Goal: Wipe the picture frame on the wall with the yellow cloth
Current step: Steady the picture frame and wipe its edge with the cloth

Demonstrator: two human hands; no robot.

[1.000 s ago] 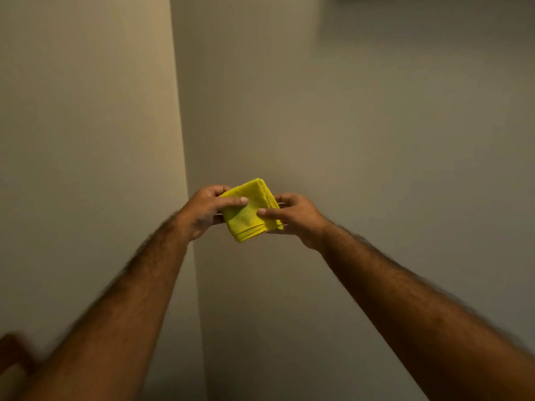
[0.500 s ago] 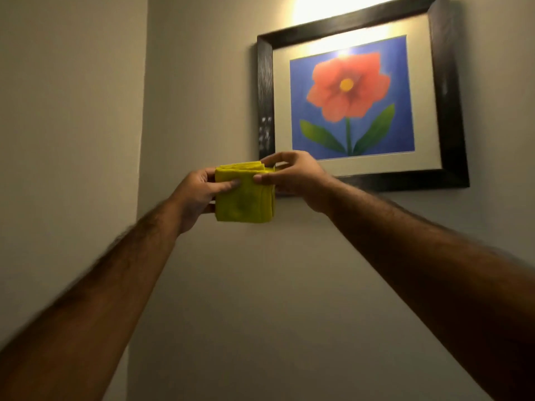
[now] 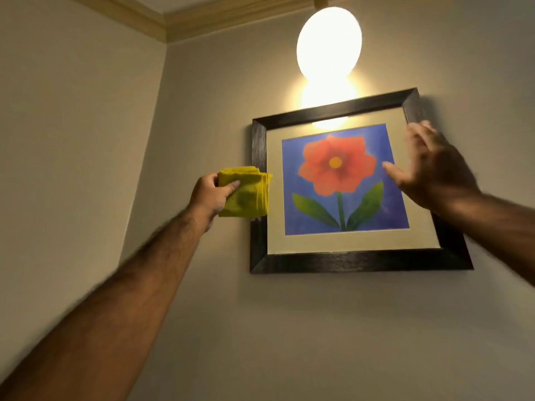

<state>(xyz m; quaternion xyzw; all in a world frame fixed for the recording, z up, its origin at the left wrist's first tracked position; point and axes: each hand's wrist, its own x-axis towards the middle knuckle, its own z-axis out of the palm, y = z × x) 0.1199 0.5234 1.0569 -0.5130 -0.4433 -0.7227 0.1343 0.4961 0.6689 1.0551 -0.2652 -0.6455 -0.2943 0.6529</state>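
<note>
At the middle left of the view, the left hand (image 3: pixel 212 192) is clamped on the yellow cloth (image 3: pixel 246 192), thumb across the front and the other fingers hidden behind, so the folded pad sticks out to the right with its stacked edges leading. That free edge overlaps the dark left rail of the picture frame (image 3: pixel 258 241), about halfway up; whether it touches the wood yet I cannot tell. Folding it thick likely gives a firm pad for a narrow rail. Toward the right side of the view, the right hand (image 3: pixel 428 172) is spread wide and holds nothing, its fingers reaching over the upper right of the picture, probably to steady the frame against the wall while the cloth rubs. Contact is blurred and unclear. Above the frame glows a round wall lamp (image 3: pixel 329 41), throwing glare on the glass.
</note>
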